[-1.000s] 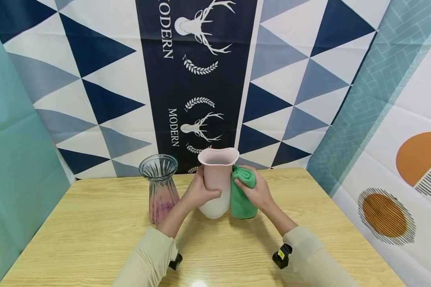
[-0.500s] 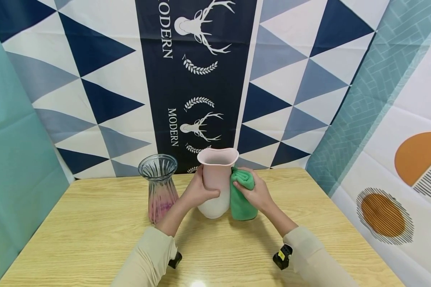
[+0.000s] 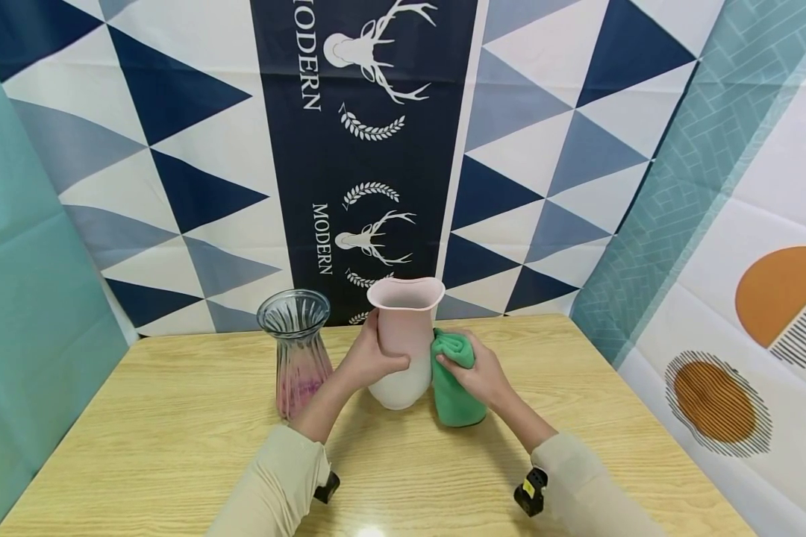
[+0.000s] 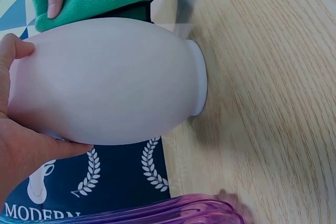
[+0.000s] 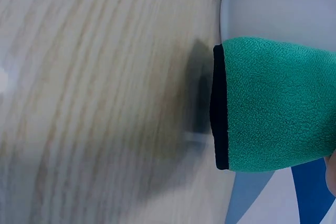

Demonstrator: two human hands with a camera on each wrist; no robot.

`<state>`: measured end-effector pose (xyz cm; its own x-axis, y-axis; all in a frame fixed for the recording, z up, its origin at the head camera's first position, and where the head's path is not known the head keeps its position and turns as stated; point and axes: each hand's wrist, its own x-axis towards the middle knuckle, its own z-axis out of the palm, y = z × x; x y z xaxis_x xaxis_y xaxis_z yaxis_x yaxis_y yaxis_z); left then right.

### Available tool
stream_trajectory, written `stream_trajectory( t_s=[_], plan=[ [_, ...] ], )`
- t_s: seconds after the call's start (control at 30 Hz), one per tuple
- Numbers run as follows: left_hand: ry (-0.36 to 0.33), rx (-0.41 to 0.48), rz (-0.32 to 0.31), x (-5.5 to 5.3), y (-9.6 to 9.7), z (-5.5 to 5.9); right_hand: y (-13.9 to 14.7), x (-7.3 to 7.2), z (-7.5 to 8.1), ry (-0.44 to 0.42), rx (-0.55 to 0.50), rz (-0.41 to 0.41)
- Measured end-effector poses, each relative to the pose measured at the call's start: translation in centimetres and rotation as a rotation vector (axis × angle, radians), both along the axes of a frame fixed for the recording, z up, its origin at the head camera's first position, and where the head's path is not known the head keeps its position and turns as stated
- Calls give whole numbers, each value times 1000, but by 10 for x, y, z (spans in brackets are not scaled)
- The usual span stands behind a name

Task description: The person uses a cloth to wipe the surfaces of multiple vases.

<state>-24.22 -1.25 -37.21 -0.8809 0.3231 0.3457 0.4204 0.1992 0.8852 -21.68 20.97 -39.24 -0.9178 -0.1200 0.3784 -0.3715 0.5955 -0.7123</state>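
A pale pink and white vase point(image 3: 406, 335) with a wavy rim stands near the back of the table in the head view. My left hand point(image 3: 369, 359) grips it round its left side, thumb across the front. In the left wrist view the vase point(image 4: 115, 80) shows its rounded body and narrow base ring close to the wood. On the other side, my right hand point(image 3: 480, 371) holds a folded green cloth point(image 3: 458, 399) upright against the vase's right side. The right wrist view shows the cloth point(image 5: 278, 106) with its black edging, overlapping the vase point(image 5: 278, 9).
Left of the vase stands a ribbed glass vase point(image 3: 298, 354), blue-grey at its flared top and pink lower down, partly behind my left forearm. The wooden table point(image 3: 175, 447) meets a patterned wall hanging point(image 3: 369, 149) at its back edge.
My right hand and the green cloth have slid a little down along the vase's right side. The left hand and the vase have kept their places.
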Motion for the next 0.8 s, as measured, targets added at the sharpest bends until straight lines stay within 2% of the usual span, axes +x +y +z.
stream_trajectory(
  t_s=[0.17,0.33,0.63,0.8],
  plan=[
    [1,13,-9,1,0,1,2,1,-9,-45,4,-12],
    [-15,18,11,3,1,2,3,3,-14,-63,25,-24],
    [6,17,73,9,3,3,3,7,-13,-7,41,-24],
    [26,-20,149,13,4,5,3,6,-6,59,11,-36]
  ],
)
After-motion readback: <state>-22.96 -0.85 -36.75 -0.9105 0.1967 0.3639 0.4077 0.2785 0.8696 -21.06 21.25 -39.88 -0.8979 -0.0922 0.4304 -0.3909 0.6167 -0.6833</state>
